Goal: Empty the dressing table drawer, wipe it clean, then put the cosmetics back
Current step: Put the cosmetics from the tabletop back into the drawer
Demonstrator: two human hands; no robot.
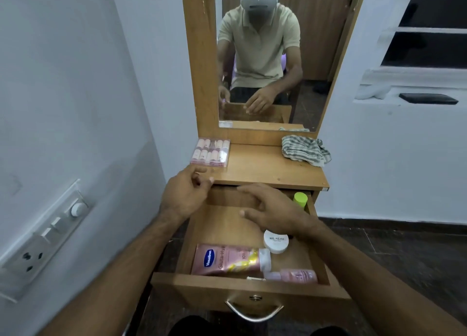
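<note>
My right grip [275,210], fingers spread and empty, hovers over the open drawer [227,280] just beyond the soft, light lotion tube [227,259] (best pinched mid-body), my left grip [187,191] loosely curled, holding nothing.

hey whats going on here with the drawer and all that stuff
A person sits at a dressing table with its drawer pulled open. The left hand hovers by a clear box of small bottles on the tabletop; the right hand reaches over the drawer, holding nothing. A pink lotion tube, white jar, small pink bottle and green-capped bottle lie inside. A striped cloth waits on top.
</note>
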